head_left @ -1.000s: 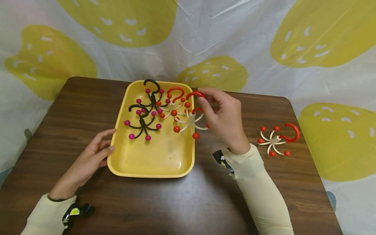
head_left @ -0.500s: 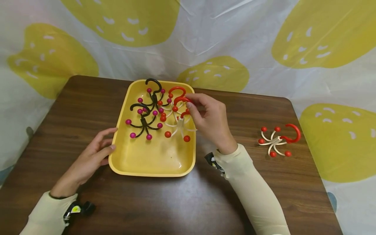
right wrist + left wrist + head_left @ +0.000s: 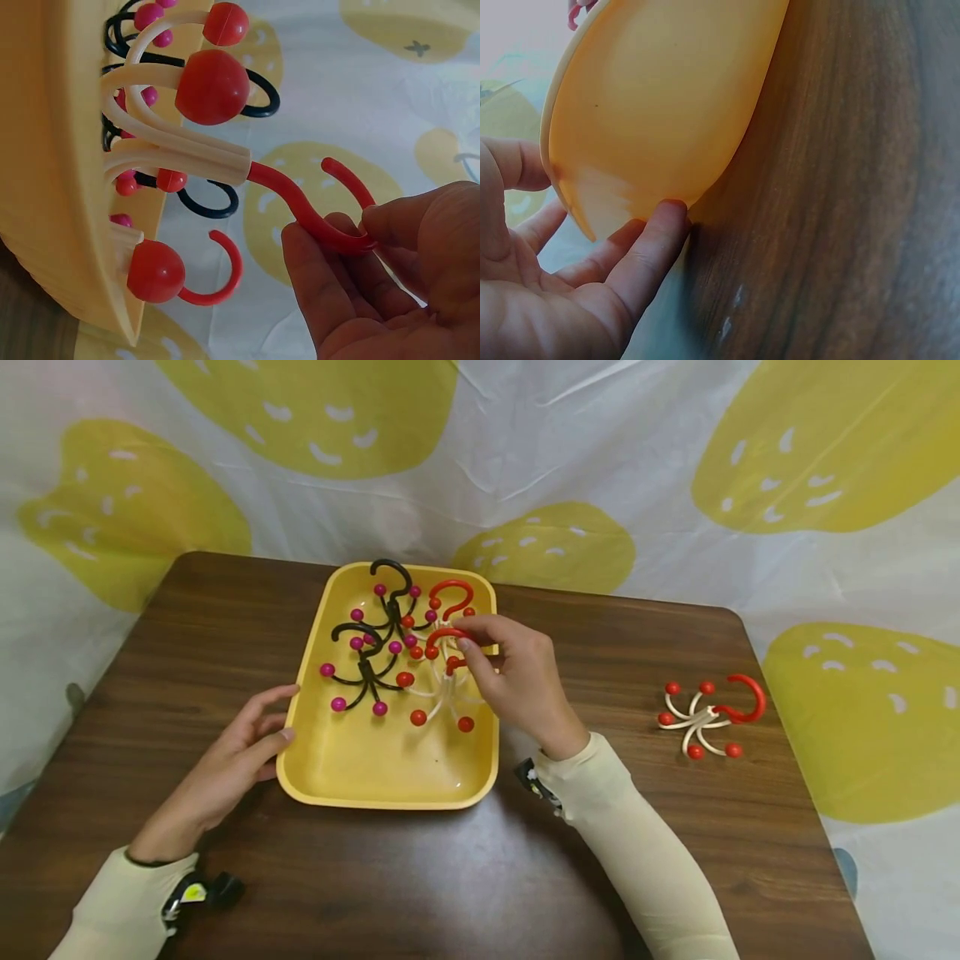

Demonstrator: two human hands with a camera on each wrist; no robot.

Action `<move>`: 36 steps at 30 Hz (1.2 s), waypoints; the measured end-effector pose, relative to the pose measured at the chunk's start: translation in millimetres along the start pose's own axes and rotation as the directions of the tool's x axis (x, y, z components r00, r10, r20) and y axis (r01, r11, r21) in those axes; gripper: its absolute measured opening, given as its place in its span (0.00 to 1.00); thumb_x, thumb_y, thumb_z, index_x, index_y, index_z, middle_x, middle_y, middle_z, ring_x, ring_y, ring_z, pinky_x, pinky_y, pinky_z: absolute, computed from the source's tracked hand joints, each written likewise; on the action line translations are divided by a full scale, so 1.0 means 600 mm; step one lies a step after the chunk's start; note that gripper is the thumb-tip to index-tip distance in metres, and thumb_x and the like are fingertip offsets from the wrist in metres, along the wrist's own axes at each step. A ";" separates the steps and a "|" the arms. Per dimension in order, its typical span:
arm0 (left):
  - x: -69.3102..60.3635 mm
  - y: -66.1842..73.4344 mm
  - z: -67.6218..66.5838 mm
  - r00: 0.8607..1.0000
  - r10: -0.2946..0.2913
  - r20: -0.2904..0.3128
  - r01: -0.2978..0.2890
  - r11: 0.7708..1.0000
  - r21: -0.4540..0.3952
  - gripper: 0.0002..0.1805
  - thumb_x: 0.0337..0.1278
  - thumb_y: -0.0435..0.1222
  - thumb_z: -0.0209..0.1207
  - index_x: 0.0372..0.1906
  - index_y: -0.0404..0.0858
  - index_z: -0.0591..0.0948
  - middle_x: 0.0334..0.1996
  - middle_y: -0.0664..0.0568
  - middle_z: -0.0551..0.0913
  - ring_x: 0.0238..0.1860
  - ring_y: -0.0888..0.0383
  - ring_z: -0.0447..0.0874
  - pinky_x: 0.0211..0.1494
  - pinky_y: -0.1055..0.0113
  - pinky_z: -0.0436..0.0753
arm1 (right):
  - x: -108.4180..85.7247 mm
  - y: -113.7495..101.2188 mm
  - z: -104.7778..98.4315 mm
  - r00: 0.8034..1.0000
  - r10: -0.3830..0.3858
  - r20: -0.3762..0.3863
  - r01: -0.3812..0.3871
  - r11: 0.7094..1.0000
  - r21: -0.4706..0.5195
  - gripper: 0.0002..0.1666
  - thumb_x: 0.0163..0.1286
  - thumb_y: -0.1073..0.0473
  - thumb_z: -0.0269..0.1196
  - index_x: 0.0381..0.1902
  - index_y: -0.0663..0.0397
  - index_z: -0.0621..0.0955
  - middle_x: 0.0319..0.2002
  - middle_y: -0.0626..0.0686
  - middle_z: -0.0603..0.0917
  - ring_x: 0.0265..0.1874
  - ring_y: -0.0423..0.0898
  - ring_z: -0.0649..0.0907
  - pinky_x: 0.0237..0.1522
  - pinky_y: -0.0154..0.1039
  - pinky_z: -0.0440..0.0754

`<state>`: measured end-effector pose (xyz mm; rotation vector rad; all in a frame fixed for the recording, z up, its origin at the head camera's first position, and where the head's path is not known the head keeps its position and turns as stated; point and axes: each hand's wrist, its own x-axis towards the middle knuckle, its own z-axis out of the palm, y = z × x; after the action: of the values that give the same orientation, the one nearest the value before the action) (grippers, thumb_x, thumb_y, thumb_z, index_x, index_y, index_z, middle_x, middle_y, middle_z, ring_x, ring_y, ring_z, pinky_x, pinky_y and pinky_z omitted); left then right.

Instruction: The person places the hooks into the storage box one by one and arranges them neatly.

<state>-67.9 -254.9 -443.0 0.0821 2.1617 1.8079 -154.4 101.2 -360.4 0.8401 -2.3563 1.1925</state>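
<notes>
In the head view my right hand (image 3: 525, 681) pinches the red hook of a white claw-shaped hanger (image 3: 447, 687) with red ball tips. The hanger stands inside the right half of a yellow tray (image 3: 390, 768). In the right wrist view the thumb and fingers hold the curved red hook (image 3: 289, 195). Whether its arms touch the tray floor cannot be told. Behind it sits another red-hooked white hanger (image 3: 452, 583), partly hidden. Two black hangers with magenta balls, a near one (image 3: 365, 670) and a far one (image 3: 393, 610), occupy the left side. My left hand (image 3: 228, 768) touches the tray's left rim with extended fingers.
A third red-and-white hanger (image 3: 701, 718) lies on the brown wooden table (image 3: 615, 693), to the right of the tray. Behind the table hangs a white cloth (image 3: 570, 435) with yellow fruit shapes.
My right hand has carried the red-hooked hanger leftward and down, from over the tray's right rim into the tray. The left hand has kept its place at the rim.
</notes>
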 end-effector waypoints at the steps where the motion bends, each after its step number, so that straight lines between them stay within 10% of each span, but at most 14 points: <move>1: 0.000 0.000 0.000 1.000 0.001 0.000 -0.001 1.000 -0.001 0.32 0.86 0.42 0.47 0.85 0.51 0.52 0.71 0.29 0.68 0.55 0.65 0.84 0.51 0.64 0.89 | -0.001 0.000 0.002 1.000 0.003 0.007 -0.004 1.000 0.011 0.11 0.75 0.65 0.67 0.52 0.61 0.88 0.43 0.55 0.92 0.40 0.44 0.90 0.36 0.33 0.89; 36: -0.001 0.002 0.002 1.000 0.008 0.002 -0.008 1.000 -0.007 0.31 0.86 0.40 0.47 0.84 0.49 0.52 0.69 0.28 0.68 0.54 0.64 0.85 0.51 0.65 0.89 | -0.014 0.036 0.044 0.989 0.071 0.132 -0.086 0.991 0.106 0.09 0.74 0.65 0.68 0.50 0.60 0.87 0.44 0.55 0.92 0.42 0.44 0.91 0.42 0.30 0.89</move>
<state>-67.1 -253.9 -442.0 0.0916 2.1565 1.8193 -163.5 92.8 -393.1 0.8919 -2.4646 1.3500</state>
